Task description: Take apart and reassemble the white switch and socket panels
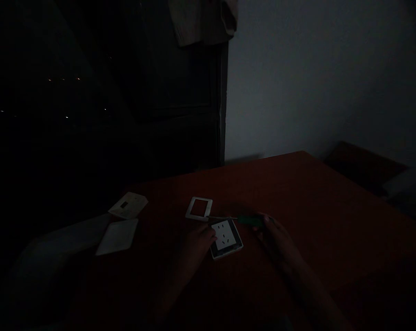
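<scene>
A white power socket [225, 235] with several slots sits in a pale-edged box on the table. At its left side is my left hand [201, 240], fingers bent and closed on the socket's edge. My right hand [275, 234], to the right of the socket, grips a screwdriver [249, 220] by its green handle. The thin shaft points left, passing above the socket's far edge, with its tip near a white square frame [189, 212]. That frame lies flat on the table just behind the socket. Dim light hides the finer details of the fingers.
On the left lie a folded paper sheet [133, 205] and a white flat piece [118, 236]. The reddish-brown table [318, 207] reaches a pale wall [297, 82] at the back. A dark window with small lights is at the left, and cloth [202, 20] hangs above.
</scene>
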{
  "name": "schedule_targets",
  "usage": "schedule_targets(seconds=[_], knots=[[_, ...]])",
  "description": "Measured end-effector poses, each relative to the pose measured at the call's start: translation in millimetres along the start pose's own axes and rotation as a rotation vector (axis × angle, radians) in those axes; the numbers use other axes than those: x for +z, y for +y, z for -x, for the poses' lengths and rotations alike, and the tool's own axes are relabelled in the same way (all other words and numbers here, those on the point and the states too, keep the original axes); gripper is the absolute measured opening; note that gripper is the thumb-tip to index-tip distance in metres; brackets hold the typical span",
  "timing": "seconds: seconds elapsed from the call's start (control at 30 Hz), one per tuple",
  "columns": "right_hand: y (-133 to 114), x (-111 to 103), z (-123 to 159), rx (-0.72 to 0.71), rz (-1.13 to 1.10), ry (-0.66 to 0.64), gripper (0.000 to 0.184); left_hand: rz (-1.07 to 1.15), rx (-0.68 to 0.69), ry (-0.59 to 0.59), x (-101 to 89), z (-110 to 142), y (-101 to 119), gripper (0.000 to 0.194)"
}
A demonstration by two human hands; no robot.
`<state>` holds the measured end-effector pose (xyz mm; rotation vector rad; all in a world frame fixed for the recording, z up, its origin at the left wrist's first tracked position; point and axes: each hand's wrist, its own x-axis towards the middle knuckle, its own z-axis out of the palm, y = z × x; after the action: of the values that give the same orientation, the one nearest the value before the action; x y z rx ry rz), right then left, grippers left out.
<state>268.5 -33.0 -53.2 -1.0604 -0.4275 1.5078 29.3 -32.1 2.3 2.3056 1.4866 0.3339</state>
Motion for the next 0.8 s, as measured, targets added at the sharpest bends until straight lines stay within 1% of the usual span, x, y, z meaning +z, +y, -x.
schedule_targets(seconds=[0.17, 0.33, 0.43, 0.63, 0.8], knots=[[1.4, -2.2, -0.8, 0.003, 0.006, 0.006, 0.034, 0.033, 0.027, 0.020, -0.4, 0.9, 0.3, 0.021], [2.5, -3.7, -2.5, 0.000, 0.012, 0.010, 0.034, 0.051, 0.004, 0.023, -1.2, 1.6, 0.9, 0.017], [1.5, -2.3, -2.1, 0.003, 0.014, 0.007, 0.037, 0.095, 0.007, 0.055, 2.1, 2.4, -2.4, 0.017], [-0.9, 0.5, 0.5, -0.007, 0.028, 0.011, 0.042, 0.132, 0.027, 0.084, 10.3, 4.0, -12.3, 0.014], [-2.6, 2.2, 3.0, -0.031, 0.061, 0.008, 0.041, 0.168, -0.009, 0.110, 13.1, 5.9, -16.5, 0.014]])
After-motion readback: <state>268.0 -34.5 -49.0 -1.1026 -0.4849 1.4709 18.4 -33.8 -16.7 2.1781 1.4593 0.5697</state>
